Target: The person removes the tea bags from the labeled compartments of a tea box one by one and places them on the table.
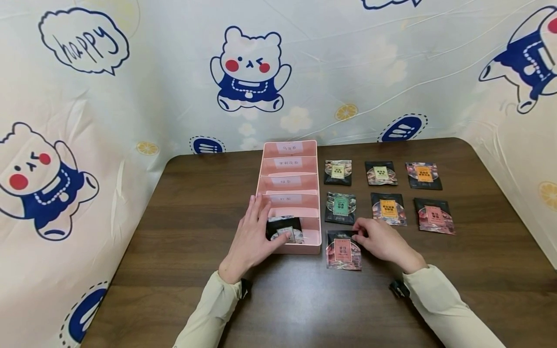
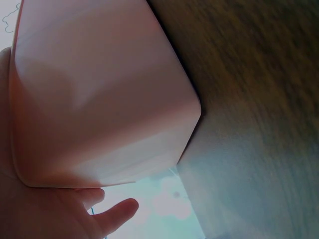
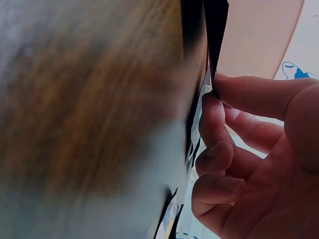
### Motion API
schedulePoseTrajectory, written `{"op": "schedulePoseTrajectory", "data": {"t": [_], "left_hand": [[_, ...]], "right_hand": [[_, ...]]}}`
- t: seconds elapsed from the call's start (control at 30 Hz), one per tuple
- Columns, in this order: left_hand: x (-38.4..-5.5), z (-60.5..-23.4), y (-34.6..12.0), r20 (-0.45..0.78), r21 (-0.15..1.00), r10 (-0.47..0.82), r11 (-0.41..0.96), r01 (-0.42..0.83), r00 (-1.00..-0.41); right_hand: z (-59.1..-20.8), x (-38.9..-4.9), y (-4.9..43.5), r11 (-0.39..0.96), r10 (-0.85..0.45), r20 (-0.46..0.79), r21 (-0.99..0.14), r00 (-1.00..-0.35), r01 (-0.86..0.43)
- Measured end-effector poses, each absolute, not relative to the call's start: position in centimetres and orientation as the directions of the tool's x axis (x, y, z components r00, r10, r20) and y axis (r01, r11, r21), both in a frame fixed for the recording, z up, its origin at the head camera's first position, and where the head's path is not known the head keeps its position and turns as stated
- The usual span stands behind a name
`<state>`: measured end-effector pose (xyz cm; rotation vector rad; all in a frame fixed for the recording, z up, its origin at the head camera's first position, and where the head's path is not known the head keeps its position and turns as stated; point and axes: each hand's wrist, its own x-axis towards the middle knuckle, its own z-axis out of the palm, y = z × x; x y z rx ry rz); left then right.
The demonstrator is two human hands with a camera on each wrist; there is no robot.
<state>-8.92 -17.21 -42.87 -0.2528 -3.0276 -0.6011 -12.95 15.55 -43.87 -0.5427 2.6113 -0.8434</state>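
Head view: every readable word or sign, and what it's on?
"happy": white cloud-shaped speech bubble, pale printed backdrop.
"!!!": dash-outlined navy oval, backdrop.
"红茶": nearest white rectangular label, pink compartmented box.
"绿茶": second label.
"茉莉花茶", faint: third label.
Rearmost label: too blurred.
Rectangular black-edged packets: print too small.

I see a screened-off tabletop workspace: pale, bear-printed sheeting [image 1: 322, 72] hangs behind and beside a brown, round-cornered, wood-grain table [image 1: 196, 208].

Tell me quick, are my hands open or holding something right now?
Left hand: open, resting on the long pink compartmented box.
Right hand: closed, pinching the nearest flat black rectangular packet with a reddish label.
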Motion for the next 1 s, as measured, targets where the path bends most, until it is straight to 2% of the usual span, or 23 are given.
{"op": "schedulePoseTrajectory", "data": {"t": [0.37, 0.67, 1.0], "left_hand": [[-9.0, -42.9, -17.2, 0.084, 0.372, 0.150, 0.912, 0.171, -0.985], [-8.9, -42.9, -17.2, 0.083, 0.370, 0.146, 0.914, 0.166, -0.986], [-9.0, -43.0, -17.2, 0.080, 0.366, 0.148, 0.916, 0.167, -0.986]], "right_hand": [[-43.7, -12.9, 15.4, 0.803, -0.416, -0.184, -0.533, -0.890, -0.265], [-43.2, -12.9, 15.0, 0.801, -0.415, -0.175, -0.537, -0.893, -0.266], [-41.8, -13.2, 12.8, 0.746, -0.428, 0.012, -0.559, -0.904, -0.361]]}}
